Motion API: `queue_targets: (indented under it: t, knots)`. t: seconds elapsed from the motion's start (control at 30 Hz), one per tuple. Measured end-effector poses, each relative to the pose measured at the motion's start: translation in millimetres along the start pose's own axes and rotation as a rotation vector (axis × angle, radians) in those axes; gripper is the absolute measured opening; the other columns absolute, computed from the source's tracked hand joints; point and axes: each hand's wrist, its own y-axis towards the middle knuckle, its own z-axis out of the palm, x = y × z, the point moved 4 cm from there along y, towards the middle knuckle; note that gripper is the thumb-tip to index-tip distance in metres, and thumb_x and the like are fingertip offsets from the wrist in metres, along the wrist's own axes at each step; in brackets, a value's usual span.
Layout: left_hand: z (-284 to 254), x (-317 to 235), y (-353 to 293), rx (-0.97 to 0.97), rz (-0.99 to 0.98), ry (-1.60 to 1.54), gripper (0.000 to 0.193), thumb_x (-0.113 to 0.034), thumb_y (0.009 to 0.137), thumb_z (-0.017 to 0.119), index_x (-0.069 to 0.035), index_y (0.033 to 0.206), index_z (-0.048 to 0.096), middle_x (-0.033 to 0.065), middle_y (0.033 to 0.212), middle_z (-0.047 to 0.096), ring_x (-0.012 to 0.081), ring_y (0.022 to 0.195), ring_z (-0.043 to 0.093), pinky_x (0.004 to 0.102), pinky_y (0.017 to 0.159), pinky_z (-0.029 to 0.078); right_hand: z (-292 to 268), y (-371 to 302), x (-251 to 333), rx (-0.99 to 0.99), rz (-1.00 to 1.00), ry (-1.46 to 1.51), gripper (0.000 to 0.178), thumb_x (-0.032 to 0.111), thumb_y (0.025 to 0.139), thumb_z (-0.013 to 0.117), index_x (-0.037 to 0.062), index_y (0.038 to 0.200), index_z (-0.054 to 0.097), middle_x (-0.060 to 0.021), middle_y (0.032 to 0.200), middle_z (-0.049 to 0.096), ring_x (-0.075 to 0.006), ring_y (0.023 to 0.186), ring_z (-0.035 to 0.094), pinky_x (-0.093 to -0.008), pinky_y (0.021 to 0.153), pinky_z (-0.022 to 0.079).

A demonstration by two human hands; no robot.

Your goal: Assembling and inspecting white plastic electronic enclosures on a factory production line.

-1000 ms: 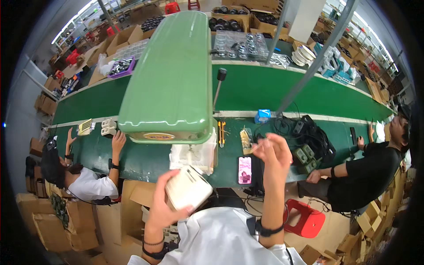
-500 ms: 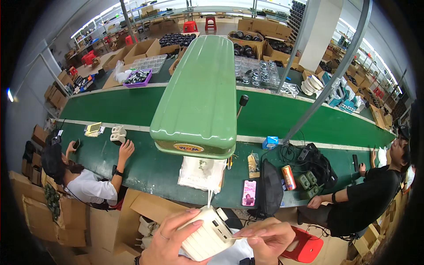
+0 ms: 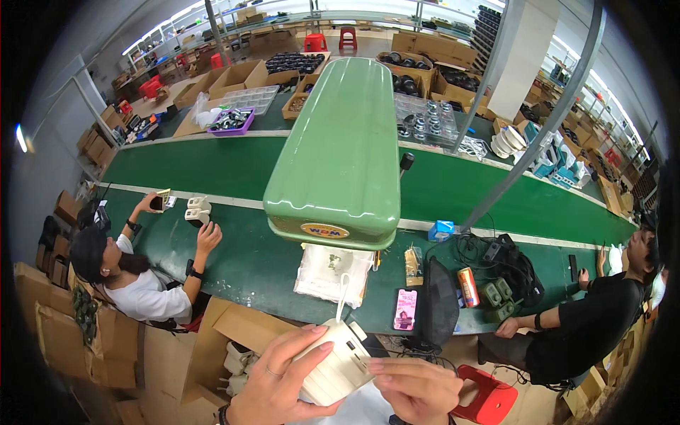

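A cream plastic device [image 3: 331, 370] with a ribbed face, a row of ports along one side, a round knob and a cord loop is held in front of me, tilted. My left hand [image 3: 273, 379] wraps round its left side, thumb and fingers on opposite faces. My right hand [image 3: 416, 386] is at the port side, its fingertips pressed together against the edge by the ports. What those fingertips pinch, if anything, is hidden. Just beyond the device is a green press head [image 3: 336, 156], above a white pad [image 3: 329, 280] on the green bench.
An open carton [image 3: 205, 354] with more cream devices stands left below the bench. A phone [image 3: 405, 309], a black bag [image 3: 439, 301] and an orange can [image 3: 467, 287] lie right of the pad. A red stool [image 3: 489, 397] stands at lower right. Co-workers sit on both sides.
My right fingertips have closed in on the port side; the thin sliver seen between them earlier is now hidden. The left co-worker's far hand has reached toward the yellow card. My view has shifted slightly.
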Motion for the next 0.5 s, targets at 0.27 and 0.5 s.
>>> queue_targets:
  t: [0.27,0.5]
  knots:
    - [8,18,4,0.019,0.01,0.005,0.084,-0.027,0.061,0.093,-0.003,0.132,0.056,0.0169,0.137,0.054,0.0354,0.123,0.058,0.044,0.101,0.052,14,16,2,0.044,0.005,-0.324,0.013,-0.005,0.087,0.073,-0.003,0.099,0.069,-0.0152,0.104,0.067,-0.0339,0.088,0.07,-0.0379,0.077,0.06]
    - [26,106,-22,-0.032,-0.292,0.019,0.091,-0.027,0.064,0.09,-0.001,0.14,0.046,0.0217,0.139,0.052,0.0416,0.127,0.052,0.0493,0.108,0.044,22,-2,-61,-0.179,0.185,-0.207,0.014,-0.002,0.081,0.077,-0.0005,0.091,0.067,-0.0105,0.089,0.071,-0.0213,0.078,0.069,-0.0315,0.075,0.056]
